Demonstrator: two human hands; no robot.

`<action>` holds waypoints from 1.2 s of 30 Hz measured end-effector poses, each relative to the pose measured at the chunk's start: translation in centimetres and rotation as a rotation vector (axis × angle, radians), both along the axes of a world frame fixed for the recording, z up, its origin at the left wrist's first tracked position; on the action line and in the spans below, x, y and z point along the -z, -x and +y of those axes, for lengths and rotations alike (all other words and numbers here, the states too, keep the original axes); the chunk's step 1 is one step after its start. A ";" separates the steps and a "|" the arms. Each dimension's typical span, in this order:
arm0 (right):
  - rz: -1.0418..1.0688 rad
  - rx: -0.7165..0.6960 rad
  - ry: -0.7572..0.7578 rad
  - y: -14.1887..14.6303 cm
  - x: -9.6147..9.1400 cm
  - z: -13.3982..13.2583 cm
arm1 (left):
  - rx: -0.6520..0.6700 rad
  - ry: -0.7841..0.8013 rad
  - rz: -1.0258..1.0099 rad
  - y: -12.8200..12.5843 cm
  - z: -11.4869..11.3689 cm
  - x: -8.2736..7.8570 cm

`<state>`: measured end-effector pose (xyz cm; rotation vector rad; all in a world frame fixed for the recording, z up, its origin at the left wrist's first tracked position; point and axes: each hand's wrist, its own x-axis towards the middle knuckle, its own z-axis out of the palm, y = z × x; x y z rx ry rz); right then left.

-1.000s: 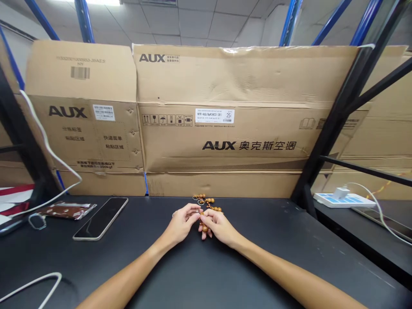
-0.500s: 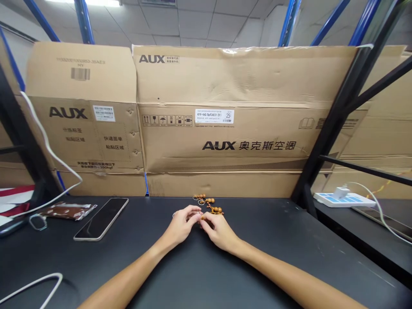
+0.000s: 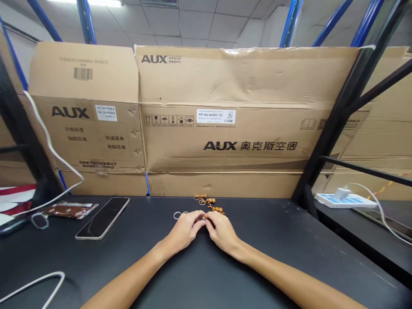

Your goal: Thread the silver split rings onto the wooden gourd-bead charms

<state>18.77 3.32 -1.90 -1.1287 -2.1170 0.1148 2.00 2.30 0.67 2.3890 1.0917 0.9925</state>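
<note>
My left hand (image 3: 185,231) and my right hand (image 3: 224,231) meet fingertip to fingertip just above the black tabletop, both pinched closed. Between the fingertips shows a small silvery key ring (image 3: 203,218), gripped by my left fingers. A tiny brown bit peeks out at my right fingertips, but the fingers hide most of it. Just beyond my right hand lies a brown wooden gourd charm (image 3: 219,210). More gourd charms with rings (image 3: 210,200) lie farther back by the cardboard. Loose metal rings (image 3: 177,215) rest behind my left hand.
On the left are a phone (image 3: 103,219), a brown packet (image 3: 71,210) and a white cable (image 3: 48,279). Large cardboard boxes (image 3: 222,184) wall off the back. A black metal post (image 3: 325,128) rises at right, with a power strip (image 3: 344,200) beyond it.
Both hands have shifted slightly down and right, fingertips still together. The loose rings behind my left hand show more fully now. The view has shifted a little.
</note>
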 end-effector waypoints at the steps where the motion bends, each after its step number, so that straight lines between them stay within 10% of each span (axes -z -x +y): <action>1: 0.018 -0.004 0.004 0.0 0.0 0.0 | 0.006 -0.002 -0.001 0.0 0.0 0.1; 36: 0.502 -0.265 0.364 0.0 -0.5 0.7 | -0.034 0.036 -0.120 -0.2 -0.6 -0.9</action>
